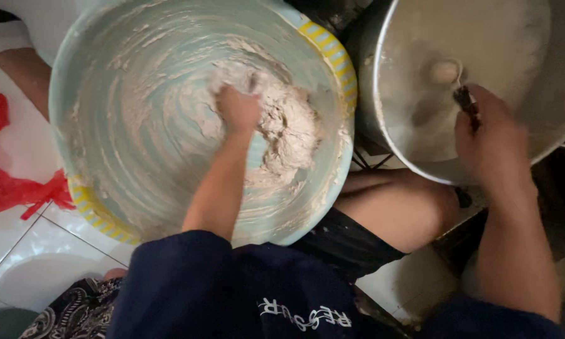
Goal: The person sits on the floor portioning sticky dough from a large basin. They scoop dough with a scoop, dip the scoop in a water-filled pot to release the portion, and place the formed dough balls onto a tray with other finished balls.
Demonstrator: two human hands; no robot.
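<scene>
My left hand point(237, 108) is pressed into a lump of pale, sticky dough point(289, 129) inside a large light-blue basin point(107, 113) with a yellow striped rim; dough smears coat its walls. My right hand point(488, 135) reaches over a big metal pot point(515, 56) at the right and grips a dark-handled utensil point(466, 100) whose small pale scoop end point(444, 71) sits low in the pot. The pot's inside looks dusted with flour. Both forearms come out of dark blue sleeves.
My bare knee point(402, 207) sits between basin and pot. A red plastic bag point(6, 176) lies at the left on the white tiled floor point(19, 251). Another person's bare limb point(25, 72) shows beyond the basin at upper left.
</scene>
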